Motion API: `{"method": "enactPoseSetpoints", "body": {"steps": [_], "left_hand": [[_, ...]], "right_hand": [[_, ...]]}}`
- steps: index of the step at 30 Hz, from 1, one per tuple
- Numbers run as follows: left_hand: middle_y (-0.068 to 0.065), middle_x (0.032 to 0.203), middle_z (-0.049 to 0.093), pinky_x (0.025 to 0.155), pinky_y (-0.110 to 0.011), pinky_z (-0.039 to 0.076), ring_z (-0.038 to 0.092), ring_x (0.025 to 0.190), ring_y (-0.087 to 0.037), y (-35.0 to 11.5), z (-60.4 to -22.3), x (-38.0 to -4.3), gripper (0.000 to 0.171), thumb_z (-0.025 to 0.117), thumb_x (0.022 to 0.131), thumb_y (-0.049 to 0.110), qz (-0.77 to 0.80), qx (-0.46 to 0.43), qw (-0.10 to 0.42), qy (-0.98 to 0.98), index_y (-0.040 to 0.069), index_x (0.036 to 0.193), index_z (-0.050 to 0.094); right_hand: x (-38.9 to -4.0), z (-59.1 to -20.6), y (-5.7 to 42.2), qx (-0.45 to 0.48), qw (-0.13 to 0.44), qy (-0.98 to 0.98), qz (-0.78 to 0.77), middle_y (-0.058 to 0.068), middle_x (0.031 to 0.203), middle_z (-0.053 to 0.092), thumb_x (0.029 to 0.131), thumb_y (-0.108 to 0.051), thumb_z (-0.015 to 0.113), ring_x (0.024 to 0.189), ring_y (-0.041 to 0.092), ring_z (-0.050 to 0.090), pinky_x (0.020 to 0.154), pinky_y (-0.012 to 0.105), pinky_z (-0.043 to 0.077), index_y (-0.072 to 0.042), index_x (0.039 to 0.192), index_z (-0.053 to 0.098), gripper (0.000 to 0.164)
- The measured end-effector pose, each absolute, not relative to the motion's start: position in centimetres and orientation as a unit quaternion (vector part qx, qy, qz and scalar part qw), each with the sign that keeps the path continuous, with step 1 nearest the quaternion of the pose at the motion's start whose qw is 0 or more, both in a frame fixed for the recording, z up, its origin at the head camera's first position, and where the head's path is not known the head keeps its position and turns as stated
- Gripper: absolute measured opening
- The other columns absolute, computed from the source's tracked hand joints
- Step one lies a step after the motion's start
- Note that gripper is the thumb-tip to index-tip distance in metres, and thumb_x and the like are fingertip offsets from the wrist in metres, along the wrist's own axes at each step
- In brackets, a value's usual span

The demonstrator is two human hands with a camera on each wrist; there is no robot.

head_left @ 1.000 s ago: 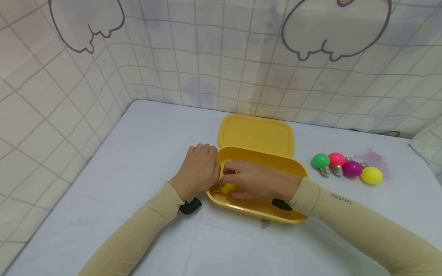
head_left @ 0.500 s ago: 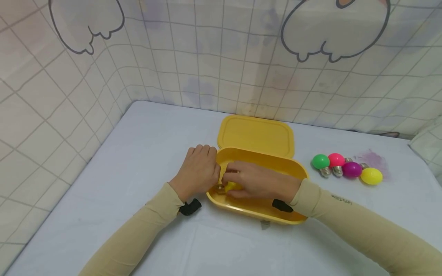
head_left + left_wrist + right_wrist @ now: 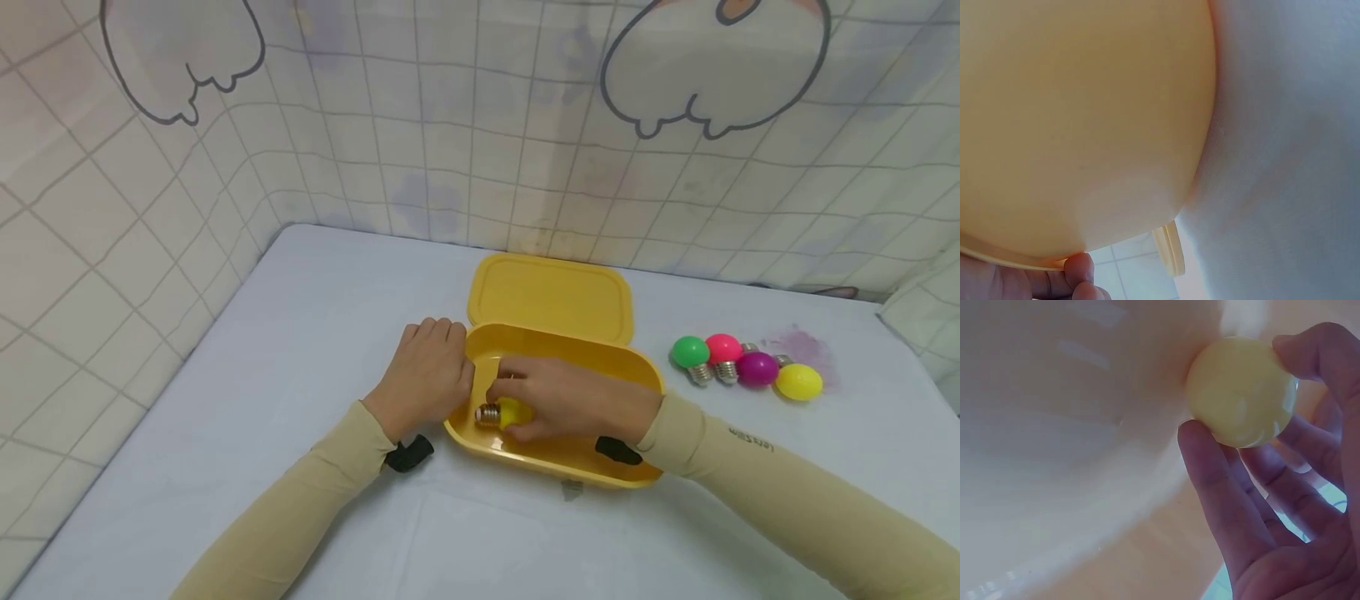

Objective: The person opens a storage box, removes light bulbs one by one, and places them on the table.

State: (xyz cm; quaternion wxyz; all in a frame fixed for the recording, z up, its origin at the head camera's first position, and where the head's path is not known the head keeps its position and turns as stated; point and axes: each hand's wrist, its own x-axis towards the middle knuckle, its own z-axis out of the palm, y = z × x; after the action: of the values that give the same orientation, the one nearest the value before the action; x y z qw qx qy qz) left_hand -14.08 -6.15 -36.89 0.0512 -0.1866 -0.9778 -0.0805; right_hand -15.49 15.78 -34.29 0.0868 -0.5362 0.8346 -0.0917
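Note:
My right hand [image 3: 558, 397] reaches inside the yellow plastic box [image 3: 573, 345] and holds a yellow light bulb [image 3: 516, 412] near the left end. Thumb and fingers are bent around its round globe [image 3: 1241, 390] in the right wrist view. The silver screw base [image 3: 488, 415] points left in the head view, and part of the globe is hidden by the hand. At the box's left end, my left hand [image 3: 429, 371] grips the rim. Its fingertips [image 3: 1079, 269] curl over the edge of the box in the left wrist view.
Behind the box lies its flat yellow lid [image 3: 551, 297]. To the right are several bulbs: green [image 3: 690, 352], pink [image 3: 723, 348], purple [image 3: 757, 368] and yellow [image 3: 798, 382]. A grid-patterned cloth [image 3: 435, 125] hangs behind the white table [image 3: 300, 333].
My right hand has shifted slightly right inside the box with the yellow bulb, whose screw base has come into fuller view. My left hand stays on the rim.

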Motion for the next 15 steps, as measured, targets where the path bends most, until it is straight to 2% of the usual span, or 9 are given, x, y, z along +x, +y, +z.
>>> {"method": "enactPoseSetpoints", "body": {"steps": [6, 15], "left_hand": [[-0.007, 0.083, 0.046, 0.079, -0.039, 0.034, 0.045, 0.084, -0.027, -6.17, -36.91, -14.01, 0.018, 0.042, 0.099, 0.019, -0.081, -0.188, 0.06, -0.977, 0.004, 0.095, 0.052], [-0.007, 0.083, 0.046, 0.08, -0.039, 0.035, 0.045, 0.084, -0.027, -6.09, -36.85, -13.91, 0.018, 0.043, 0.099, 0.018, -0.084, -0.189, 0.065, -0.976, 0.004, 0.096, 0.053]], "right_hand": [[-15.3, -34.14, 15.95, -0.535, 0.105, 0.834, -0.082, -0.001, 0.116, 0.067, 0.092, -0.03, 0.075, 0.101, 0.013, 0.061, 0.095, 0.027, 0.055, -0.015, 0.122, 0.069, 0.034], [-14.97, -34.42, 16.29, -0.53, 0.121, 0.835, -0.089, -0.001, 0.12, 0.066, 0.092, -0.031, 0.075, 0.1, 0.012, 0.063, 0.094, 0.026, 0.056, -0.016, 0.122, 0.069, 0.033]]}}
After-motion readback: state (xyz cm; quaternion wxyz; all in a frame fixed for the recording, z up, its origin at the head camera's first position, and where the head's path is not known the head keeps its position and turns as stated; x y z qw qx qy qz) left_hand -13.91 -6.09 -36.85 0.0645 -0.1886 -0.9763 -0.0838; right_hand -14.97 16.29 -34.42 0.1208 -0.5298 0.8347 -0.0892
